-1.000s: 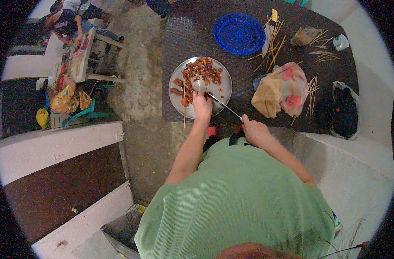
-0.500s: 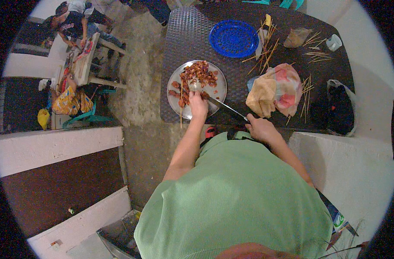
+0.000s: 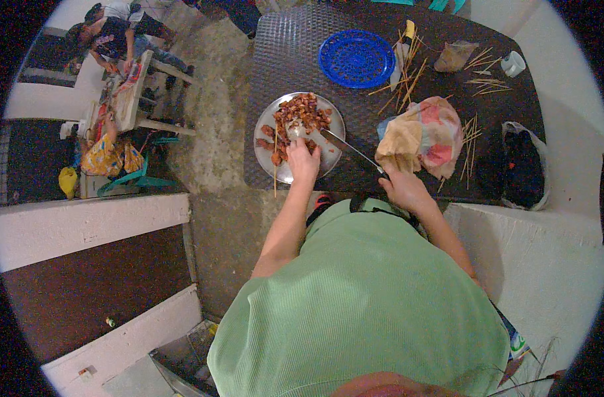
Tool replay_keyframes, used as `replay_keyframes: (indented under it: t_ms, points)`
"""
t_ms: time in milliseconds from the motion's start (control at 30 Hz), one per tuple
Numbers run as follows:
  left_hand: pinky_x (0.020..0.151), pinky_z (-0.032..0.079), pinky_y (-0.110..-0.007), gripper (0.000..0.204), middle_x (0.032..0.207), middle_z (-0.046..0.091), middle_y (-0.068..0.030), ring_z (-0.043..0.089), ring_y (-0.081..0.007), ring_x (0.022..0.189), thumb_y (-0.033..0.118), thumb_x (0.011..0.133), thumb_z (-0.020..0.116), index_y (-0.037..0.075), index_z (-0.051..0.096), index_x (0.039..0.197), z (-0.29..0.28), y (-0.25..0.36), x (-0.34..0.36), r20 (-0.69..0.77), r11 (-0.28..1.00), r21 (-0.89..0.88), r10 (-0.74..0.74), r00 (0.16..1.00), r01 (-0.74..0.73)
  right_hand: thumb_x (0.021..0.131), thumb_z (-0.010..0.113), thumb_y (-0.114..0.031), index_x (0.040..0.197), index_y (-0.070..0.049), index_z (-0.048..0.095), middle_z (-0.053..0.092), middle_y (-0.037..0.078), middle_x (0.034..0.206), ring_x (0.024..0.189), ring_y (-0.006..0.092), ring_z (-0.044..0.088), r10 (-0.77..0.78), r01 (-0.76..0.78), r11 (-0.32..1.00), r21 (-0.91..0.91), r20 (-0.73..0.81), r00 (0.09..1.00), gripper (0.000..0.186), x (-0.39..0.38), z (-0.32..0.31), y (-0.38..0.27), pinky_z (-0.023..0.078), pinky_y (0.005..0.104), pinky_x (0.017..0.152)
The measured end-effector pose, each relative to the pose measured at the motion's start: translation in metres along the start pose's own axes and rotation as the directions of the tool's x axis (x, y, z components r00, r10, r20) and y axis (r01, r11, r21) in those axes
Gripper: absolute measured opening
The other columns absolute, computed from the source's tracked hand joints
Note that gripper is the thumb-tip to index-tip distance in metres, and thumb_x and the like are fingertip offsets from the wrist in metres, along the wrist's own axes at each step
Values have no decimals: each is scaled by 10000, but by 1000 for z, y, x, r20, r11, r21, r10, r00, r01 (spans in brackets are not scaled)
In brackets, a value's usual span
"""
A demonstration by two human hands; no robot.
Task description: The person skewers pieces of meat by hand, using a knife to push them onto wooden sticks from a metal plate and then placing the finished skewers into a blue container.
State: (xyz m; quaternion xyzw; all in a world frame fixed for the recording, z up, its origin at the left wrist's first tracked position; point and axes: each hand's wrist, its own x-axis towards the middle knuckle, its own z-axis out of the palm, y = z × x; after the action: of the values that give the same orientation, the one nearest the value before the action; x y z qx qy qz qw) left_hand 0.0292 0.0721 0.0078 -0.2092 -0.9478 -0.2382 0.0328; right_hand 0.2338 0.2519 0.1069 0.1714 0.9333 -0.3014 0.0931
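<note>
While a heap of chopped meat [image 3: 307, 108] is lying just beyond the left hand [image 3: 303, 162], larger chunks [image 3: 267, 130] are sitting to that hand's left, so the cutting seems well along but unfinished. The meat is looking reddish-brown and glossy. That hand is bending over the steel plate [image 3: 328, 162]; whether it's pinching anything, I can't tell. The right hand [image 3: 406, 190] is gripping a knife [image 3: 353, 152].

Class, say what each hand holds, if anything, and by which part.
The right hand holds the knife by its handle; whether the left hand grips any meat cannot be told.
</note>
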Motion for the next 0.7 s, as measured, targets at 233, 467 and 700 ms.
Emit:
replay_keyframes:
  t_ms: [233,467,700]
  points:
    - [882,439,-435,371,1015,580,-190,524,-362,996,80,714,710,-10,557,1040,-9,-11,2,66,986,-19,164,984,-163,897,552,-283,1126,-52,501,635,235,943,835,442,617,30,-28,999,-28,81,996,329,6,-9,-8,487,536,733]
    - [836,468,-462,417,1004,563,-237,548,-417,970,96,712,738,-36,549,1059,-19,0,-2,84,984,-168,-52,995,65,883,563,-294,1034,-62,535,657,196,909,805,392,648,-107,101,985,-141,-38,994,278,21,10,2,494,530,712]
    - [807,476,-469,395,1014,555,-241,562,-415,943,112,717,741,-42,550,1026,-2,-14,2,64,991,-129,-11,998,19,883,560,-295,1010,-72,519,665,181,819,741,394,652,-69,73,990,-119,37,997,260,26,8,-6,495,538,640]
